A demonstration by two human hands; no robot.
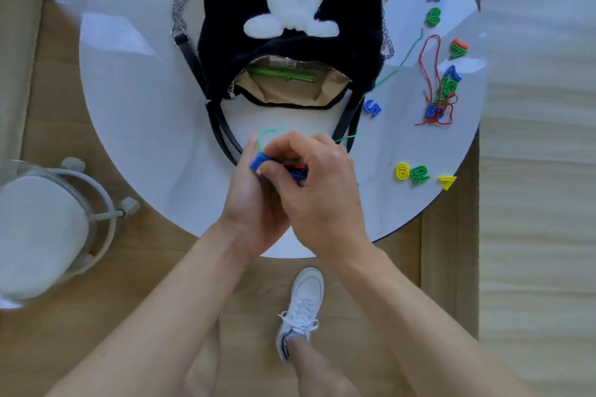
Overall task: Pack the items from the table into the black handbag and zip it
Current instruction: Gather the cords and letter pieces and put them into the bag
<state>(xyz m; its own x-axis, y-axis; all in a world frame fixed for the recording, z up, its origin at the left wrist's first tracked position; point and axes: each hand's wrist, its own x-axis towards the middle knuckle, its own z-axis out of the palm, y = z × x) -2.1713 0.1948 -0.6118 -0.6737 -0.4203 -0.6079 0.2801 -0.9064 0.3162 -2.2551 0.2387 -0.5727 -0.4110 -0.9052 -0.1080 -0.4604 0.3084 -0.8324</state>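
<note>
Near the tabletop edge, left grip and right grip clasp a corded number bundle. Black handbag lies unzipped; many plastic numbers wait outside.

Both my hands hold a bundle of number pieces over the table's near edge.
My left hand cups the blue and red pieces; my right hand pinches them from above, a green string looping out. Just beyond, the black handbag lies unzipped, a green pen inside. Toward the right edge sit a yellow 6 and a yellow 7.
</note>
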